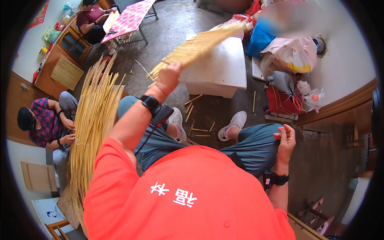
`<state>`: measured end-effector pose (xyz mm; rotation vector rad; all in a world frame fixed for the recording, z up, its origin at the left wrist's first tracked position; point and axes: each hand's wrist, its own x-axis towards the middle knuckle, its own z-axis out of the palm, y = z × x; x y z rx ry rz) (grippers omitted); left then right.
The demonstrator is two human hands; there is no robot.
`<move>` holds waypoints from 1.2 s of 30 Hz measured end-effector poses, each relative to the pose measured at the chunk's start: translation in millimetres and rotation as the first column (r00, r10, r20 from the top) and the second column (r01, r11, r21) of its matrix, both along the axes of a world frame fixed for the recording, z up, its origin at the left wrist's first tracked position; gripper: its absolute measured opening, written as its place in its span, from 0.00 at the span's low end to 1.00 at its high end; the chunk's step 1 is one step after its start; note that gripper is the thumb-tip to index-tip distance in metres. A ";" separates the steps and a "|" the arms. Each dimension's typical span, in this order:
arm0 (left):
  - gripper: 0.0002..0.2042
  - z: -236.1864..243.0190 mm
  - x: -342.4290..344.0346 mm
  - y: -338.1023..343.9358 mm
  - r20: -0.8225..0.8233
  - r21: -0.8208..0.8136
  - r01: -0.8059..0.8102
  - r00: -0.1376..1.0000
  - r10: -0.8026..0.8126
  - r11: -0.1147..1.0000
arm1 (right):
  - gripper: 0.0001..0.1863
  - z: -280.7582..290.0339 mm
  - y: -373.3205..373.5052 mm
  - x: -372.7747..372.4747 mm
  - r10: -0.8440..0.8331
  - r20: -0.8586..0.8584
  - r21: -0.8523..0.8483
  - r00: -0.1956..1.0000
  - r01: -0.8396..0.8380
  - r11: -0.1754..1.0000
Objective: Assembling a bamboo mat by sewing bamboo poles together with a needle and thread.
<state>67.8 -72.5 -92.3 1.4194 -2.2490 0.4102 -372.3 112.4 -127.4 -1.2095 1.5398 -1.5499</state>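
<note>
The left hand [167, 79] grips a straw panel [200, 46] stretching forward. The right hand [285, 143], loosely curled, sits well apart.

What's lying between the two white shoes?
Short straw-coloured stick pieces lie scattered on the grey floor between the left shoe and the right shoe. The head view shows them.

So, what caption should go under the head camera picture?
The left hand holds dry yellow stalks at a low white table, right hand by the right knee.
</note>
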 end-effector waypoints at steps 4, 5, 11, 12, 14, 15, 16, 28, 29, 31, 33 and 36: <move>0.13 -73.6 -36.3 25.7 0.036 0.040 0.057 0.998 -0.059 0.998 | 0.10 -10.8 12.2 -1.2 -0.103 -0.133 -0.042 0.986 0.098 0.994; 0.13 -88.5 -44.3 32.0 0.010 0.023 0.069 0.998 -0.069 0.997 | 0.10 -13.8 13.0 0.3 -0.126 -0.191 -0.050 0.973 0.118 0.992; 0.09 -156.4 -84.8 50.7 -0.009 0.115 -0.038 0.999 0.039 0.993 | 0.08 -22.8 7.5 5.9 -0.210 -0.476 -0.097 0.854 0.186 0.978; 0.10 -165.0 -88.2 52.8 -0.020 0.127 -0.044 0.999 0.047 0.991 | 0.08 -22.9 7.0 6.4 -0.202 -0.484 -0.103 0.851 0.174 0.979; 0.13 -179.2 -90.4 56.4 -0.043 0.292 -0.021 0.998 0.035 0.956 | 0.09 -23.5 6.2 7.7 -0.189 -0.501 -0.115 0.845 0.151 0.982; 0.15 -184.9 -89.4 59.1 -0.141 0.330 0.064 0.990 -0.018 0.942 | 0.09 -24.0 6.6 8.5 -0.202 -0.512 -0.119 0.835 0.164 0.979; 0.17 -189.4 -86.7 60.2 -0.237 0.354 0.147 0.970 -0.064 0.924 | 0.09 -24.7 6.7 9.4 -0.216 -0.520 -0.128 0.827 0.174 0.976; 0.12 -211.8 65.4 -7.1 -0.603 0.583 -0.458 0.309 0.735 0.671 | 0.12 -16.4 -2.3 21.6 -0.188 -0.591 -0.125 0.784 0.141 0.982; 0.12 -212.1 70.9 -14.6 -0.602 0.573 -0.456 0.330 0.727 0.681 | 0.12 -15.0 -4.1 23.2 -0.191 -0.631 -0.131 0.752 0.140 0.981; 0.12 -210.9 75.9 -29.6 -0.576 0.583 -0.445 0.364 0.732 0.680 | 0.12 -12.6 -6.7 26.4 -0.181 -0.662 -0.128 0.727 0.128 0.983; 0.13 -208.1 77.7 -45.0 -0.510 0.594 -0.451 0.429 0.746 0.666 | 0.12 -10.4 -9.1 29.4 -0.170 -0.685 -0.120 0.708 0.121 0.985; 0.15 -208.1 77.4 -65.2 -0.332 0.580 -0.526 0.545 0.770 0.622 | 0.12 -6.6 -12.3 33.0 -0.152 -0.764 -0.113 0.627 0.101 0.988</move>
